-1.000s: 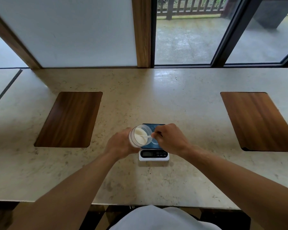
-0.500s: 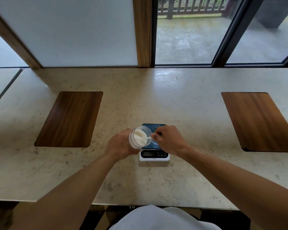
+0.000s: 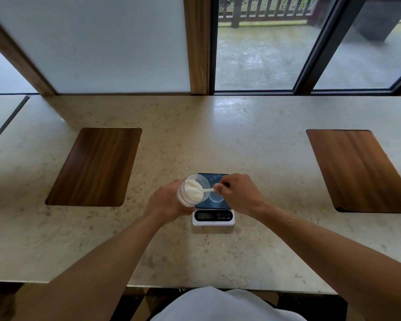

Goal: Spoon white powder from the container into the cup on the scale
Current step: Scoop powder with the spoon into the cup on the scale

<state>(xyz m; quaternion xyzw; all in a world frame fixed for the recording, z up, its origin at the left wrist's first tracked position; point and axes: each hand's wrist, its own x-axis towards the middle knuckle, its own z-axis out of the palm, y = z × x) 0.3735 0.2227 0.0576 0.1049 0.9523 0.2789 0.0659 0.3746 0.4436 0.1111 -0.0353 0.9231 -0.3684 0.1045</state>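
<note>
My left hand (image 3: 164, 202) holds a clear container (image 3: 188, 193) tilted toward the right, its mouth showing white powder (image 3: 193, 190) inside. My right hand (image 3: 240, 193) pinches a small white spoon (image 3: 207, 190) whose bowl reaches into the container's mouth. Under both sits a small scale (image 3: 213, 214) with a dark blue platform and a white front with a blank display. A small clear cup (image 3: 215, 197) stands on the platform, partly hidden by my right hand's fingers.
The pale stone counter (image 3: 195, 140) carries two inlaid dark wooden panels, one to the left (image 3: 95, 166) and one to the right (image 3: 359, 170). A frosted panel and windows run along the far edge. The near counter edge lies just below my forearms.
Both hands stay over the scale. The container and the spoon hold almost the same pose, with only a slight shift of the spoon in the container's mouth.
</note>
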